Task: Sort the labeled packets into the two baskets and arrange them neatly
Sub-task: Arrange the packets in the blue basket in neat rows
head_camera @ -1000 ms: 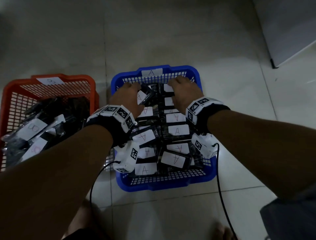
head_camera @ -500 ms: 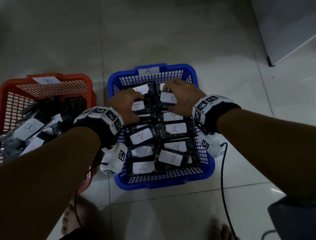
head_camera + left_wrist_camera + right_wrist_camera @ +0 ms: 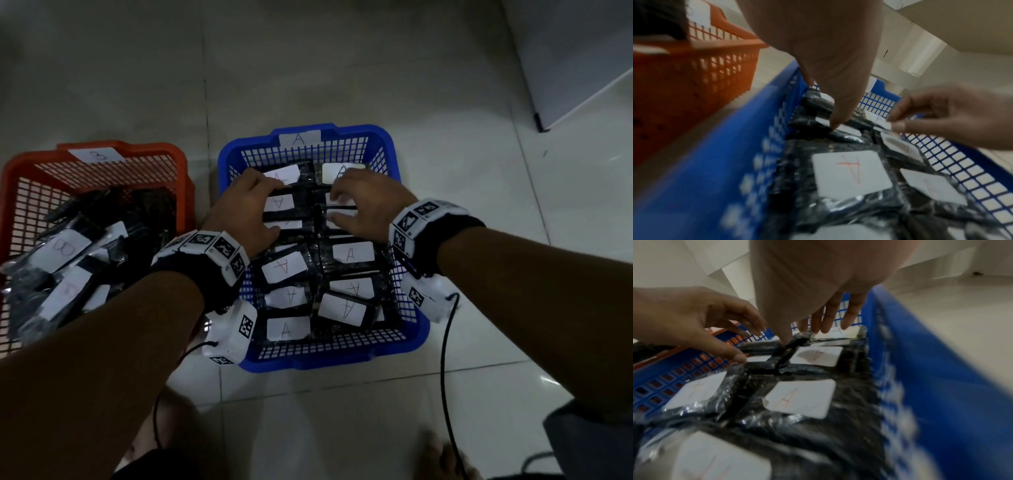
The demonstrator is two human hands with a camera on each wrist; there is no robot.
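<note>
The blue basket (image 3: 388, 137), tagged A, holds black packets with white A labels (image 3: 352, 255) laid in two columns. My left hand (image 3: 265, 192) lies over the far part of the left column, fingers stretched out and touching the packets there (image 3: 846, 129). My right hand (image 3: 337, 202) lies over the far part of the right column. Its fingers (image 3: 826, 324) rest straight on the farthest label and its thumb dips into the gap between the columns. Neither hand lifts a packet. The orange basket (image 3: 24, 164), tagged B, holds a loose heap of B packets (image 3: 63, 248).
Both baskets stand side by side on a pale tiled floor (image 3: 342, 68). A white cabinet (image 3: 565, 51) stands at the far right. Black cables (image 3: 443, 359) hang from both wrist cameras. My bare feet (image 3: 445, 459) show at the bottom edge.
Both hands drew back a little from the basket's far wall. The two farthest packets now lie flat with their A labels showing.
</note>
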